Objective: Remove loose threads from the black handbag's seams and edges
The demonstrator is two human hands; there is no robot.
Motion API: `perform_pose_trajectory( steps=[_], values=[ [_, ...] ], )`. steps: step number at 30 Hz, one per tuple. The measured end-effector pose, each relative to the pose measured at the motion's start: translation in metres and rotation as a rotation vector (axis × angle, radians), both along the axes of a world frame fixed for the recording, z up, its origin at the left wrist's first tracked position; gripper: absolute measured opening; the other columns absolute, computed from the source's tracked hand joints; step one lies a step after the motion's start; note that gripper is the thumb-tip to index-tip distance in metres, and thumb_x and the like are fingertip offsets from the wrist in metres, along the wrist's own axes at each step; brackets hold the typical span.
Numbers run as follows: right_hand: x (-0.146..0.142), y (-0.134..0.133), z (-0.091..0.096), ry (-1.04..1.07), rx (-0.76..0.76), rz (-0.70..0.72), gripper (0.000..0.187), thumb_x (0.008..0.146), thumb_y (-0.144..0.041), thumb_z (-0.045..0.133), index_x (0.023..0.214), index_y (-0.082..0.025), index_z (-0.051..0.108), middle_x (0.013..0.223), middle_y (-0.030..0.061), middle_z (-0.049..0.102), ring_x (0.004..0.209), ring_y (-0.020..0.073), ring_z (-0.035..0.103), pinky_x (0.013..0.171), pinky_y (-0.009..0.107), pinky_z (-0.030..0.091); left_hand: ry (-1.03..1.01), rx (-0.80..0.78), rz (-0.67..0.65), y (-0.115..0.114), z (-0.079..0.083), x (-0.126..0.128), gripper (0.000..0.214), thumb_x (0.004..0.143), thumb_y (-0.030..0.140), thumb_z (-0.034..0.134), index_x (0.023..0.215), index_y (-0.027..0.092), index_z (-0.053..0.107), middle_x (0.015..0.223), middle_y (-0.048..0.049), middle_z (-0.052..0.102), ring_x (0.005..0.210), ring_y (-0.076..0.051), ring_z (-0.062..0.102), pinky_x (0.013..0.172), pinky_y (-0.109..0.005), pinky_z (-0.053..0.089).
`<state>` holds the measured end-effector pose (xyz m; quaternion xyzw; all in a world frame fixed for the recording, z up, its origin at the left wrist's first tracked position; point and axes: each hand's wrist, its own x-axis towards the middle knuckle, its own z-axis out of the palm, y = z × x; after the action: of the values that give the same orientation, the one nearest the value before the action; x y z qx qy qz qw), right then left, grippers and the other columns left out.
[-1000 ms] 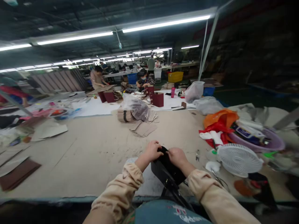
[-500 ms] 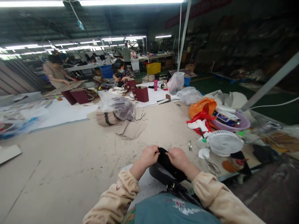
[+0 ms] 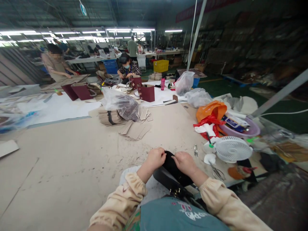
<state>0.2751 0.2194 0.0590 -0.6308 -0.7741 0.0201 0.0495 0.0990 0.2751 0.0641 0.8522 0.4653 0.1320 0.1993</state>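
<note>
A black handbag [image 3: 166, 178] with gold-coloured metal fittings stands at the table's front edge, close against my apron. My left hand [image 3: 157, 158] pinches the far left part of its upper edge between thumb and fingers. On the other side, my right hand [image 3: 185, 163] grips the same black edge, its thumb pressed on the dark inner face. Both hands are closed on the bag, a short gap apart. A white sheet [image 3: 130, 173] lies partly under the bag. The bag's lower part is hidden by my right forearm and the apron.
To the right are thread snips [image 3: 195, 150], scissors [image 3: 218, 171], a white fan [image 3: 233, 149], an orange glue bottle [image 3: 237, 172] and a purple basin [image 3: 255, 128]. Cardboard pieces [image 3: 134, 130] and a plastic bag [image 3: 120, 102] lie ahead. Maroon handbags [image 3: 147, 93] and co-workers [image 3: 56, 65] are beyond.
My view has tipped slightly, so the table's contents sit a little differently in the picture. Both hands keep their hold on the black handbag, with barely any shift.
</note>
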Motion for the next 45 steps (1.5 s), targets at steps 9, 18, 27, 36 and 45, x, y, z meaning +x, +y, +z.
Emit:
perform_pose_trajectory(
  steps=[9,18,27,36,45],
  values=[
    [-0.002,-0.004,0.0,0.024,-0.001,-0.015,0.036,0.092,-0.036,0.037,0.076,-0.017,0.063,0.075,0.0066,0.066,0.075,0.0162,0.059,0.069,0.026,0.036,0.038,0.008,0.063,-0.001,0.0,0.004,0.02,0.083,0.027,0.048,0.073,0.018,0.063,0.078,-0.0048,0.067,0.074,-0.015,0.06,0.069,-0.025,0.042],
    [-0.003,-0.002,0.002,0.015,-0.018,-0.028,0.04,0.093,-0.039,0.034,0.075,-0.018,0.063,0.076,0.0068,0.066,0.073,0.0167,0.06,0.067,0.027,0.036,0.019,0.043,0.047,-0.002,-0.002,0.001,0.022,0.084,0.029,0.047,0.073,0.018,0.062,0.08,-0.0044,0.067,0.074,-0.015,0.06,0.069,-0.025,0.041],
    [-0.004,-0.002,0.011,0.025,-0.031,-0.041,0.043,0.09,-0.049,0.035,0.08,-0.02,0.065,0.077,0.0045,0.068,0.072,0.0159,0.061,0.063,0.026,0.036,0.017,0.046,0.054,-0.001,-0.004,0.003,0.021,0.084,0.027,0.047,0.074,0.018,0.063,0.081,-0.0046,0.067,0.074,-0.015,0.06,0.067,-0.025,0.043],
    [-0.012,0.012,0.006,0.026,0.008,-0.003,0.031,0.091,-0.037,0.041,0.079,-0.019,0.064,0.077,0.0049,0.066,0.076,0.0157,0.058,0.068,0.026,0.036,0.017,0.048,0.064,-0.001,-0.007,0.001,0.023,0.085,0.028,0.046,0.074,0.018,0.063,0.079,-0.0046,0.067,0.074,-0.015,0.06,0.068,-0.025,0.042],
    [-0.018,0.018,0.003,0.02,0.017,0.052,0.032,0.092,-0.027,0.038,0.078,-0.016,0.064,0.077,0.0074,0.066,0.08,0.0169,0.058,0.074,0.028,0.034,0.02,0.054,0.06,0.0,-0.007,0.002,0.021,0.085,0.025,0.044,0.076,0.017,0.062,0.08,-0.0057,0.066,0.076,-0.016,0.06,0.07,-0.025,0.042]
  ],
)
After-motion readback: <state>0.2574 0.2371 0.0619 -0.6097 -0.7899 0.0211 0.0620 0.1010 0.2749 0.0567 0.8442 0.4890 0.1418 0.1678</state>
